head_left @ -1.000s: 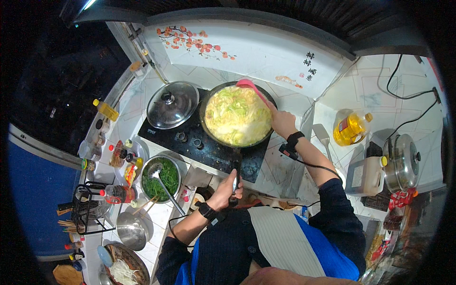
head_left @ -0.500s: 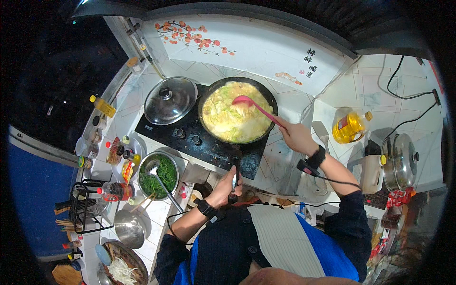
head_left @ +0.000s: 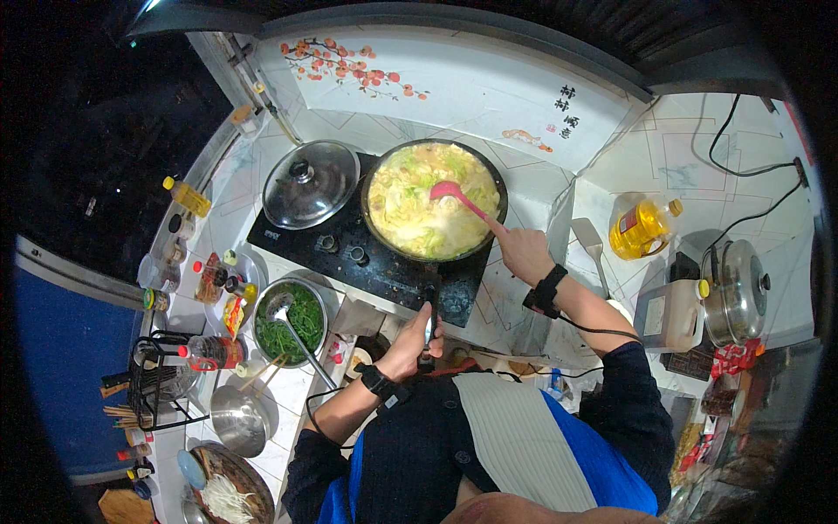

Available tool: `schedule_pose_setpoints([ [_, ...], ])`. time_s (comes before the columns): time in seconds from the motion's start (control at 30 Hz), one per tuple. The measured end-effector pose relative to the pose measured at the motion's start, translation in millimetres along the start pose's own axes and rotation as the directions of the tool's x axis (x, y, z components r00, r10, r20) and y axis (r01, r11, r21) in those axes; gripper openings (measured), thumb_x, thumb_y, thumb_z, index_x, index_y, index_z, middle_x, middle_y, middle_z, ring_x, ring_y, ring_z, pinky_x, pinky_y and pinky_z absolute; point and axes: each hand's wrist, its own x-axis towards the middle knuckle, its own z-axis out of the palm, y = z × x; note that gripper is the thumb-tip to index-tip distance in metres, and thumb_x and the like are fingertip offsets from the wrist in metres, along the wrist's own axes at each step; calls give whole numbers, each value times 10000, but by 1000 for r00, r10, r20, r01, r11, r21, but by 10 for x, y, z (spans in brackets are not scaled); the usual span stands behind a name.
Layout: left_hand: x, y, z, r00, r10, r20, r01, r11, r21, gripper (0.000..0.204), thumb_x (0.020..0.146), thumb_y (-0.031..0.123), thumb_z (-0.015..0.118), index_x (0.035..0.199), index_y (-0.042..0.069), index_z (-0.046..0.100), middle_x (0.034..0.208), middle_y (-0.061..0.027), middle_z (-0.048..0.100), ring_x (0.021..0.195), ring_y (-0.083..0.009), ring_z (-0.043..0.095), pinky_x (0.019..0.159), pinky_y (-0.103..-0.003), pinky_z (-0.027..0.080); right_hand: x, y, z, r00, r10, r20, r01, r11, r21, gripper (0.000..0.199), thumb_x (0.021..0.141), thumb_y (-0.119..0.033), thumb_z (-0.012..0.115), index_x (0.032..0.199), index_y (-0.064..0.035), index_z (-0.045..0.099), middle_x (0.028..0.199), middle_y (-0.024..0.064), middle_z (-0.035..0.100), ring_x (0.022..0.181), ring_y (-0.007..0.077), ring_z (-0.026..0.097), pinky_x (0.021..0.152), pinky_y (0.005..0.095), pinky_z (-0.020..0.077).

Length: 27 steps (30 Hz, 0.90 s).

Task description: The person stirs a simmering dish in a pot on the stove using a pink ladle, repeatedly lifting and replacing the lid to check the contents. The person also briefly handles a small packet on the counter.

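While our left hand (head_left: 410, 336) wraps its fingers around the dark handle (head_left: 430, 319) of the black wok (head_left: 434, 199), our right hand (head_left: 524, 251) closes its fingers on the pink spatula (head_left: 456, 194). We count one wok, sitting at the upper middle of the frame on the black stove (head_left: 367, 253), full of pale yellow-green cabbage. Its handle runs straight down the frame from the rim toward our body. We count one spatula: its long axis slants from our right hand at the lower right up to the upper left, with the blade resting in the food near the wok's centre. Just left of the wok, one glass lid (head_left: 311, 183) covers the second burner. On the bench, at left of centre, one steel bowl of chopped greens (head_left: 290, 321) holds one ladle. One yellow oil bottle (head_left: 644, 227) stands at the right.
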Motion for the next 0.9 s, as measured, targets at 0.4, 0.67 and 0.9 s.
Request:
schedule_pose_setpoints([
  [0.4,12,-16,-18,1000,8,-30,-7,999,35,406,938,459,396,915,56,438,688,-17,431,502,-100,388,433,-231,328,-108,26,-583,998,38,-57,-34,997,64,447,890,-212,455,1329,-230,373,503,75,532,422,280,529,392,412,384],
  [0.67,16,-16,-33,1000,-8,23,9,1000,-23,396,937,453,406,922,59,439,690,-19,435,511,-102,405,441,-234,342,-15,-332,-256,993,-117,-5,117,990,75,546,786,-91,482,1322,-131,383,552,63,557,503,250,574,427,393,395],
  [0.9,-10,14,48,999,-45,-25,43,996,-81,365,953,426,381,868,77,450,680,-17,420,500,-93,358,420,-216,275,158,-172,-500,999,-47,15,48,998,-30,529,808,-130,470,1323,-218,394,569,65,576,503,251,586,420,391,405],
])
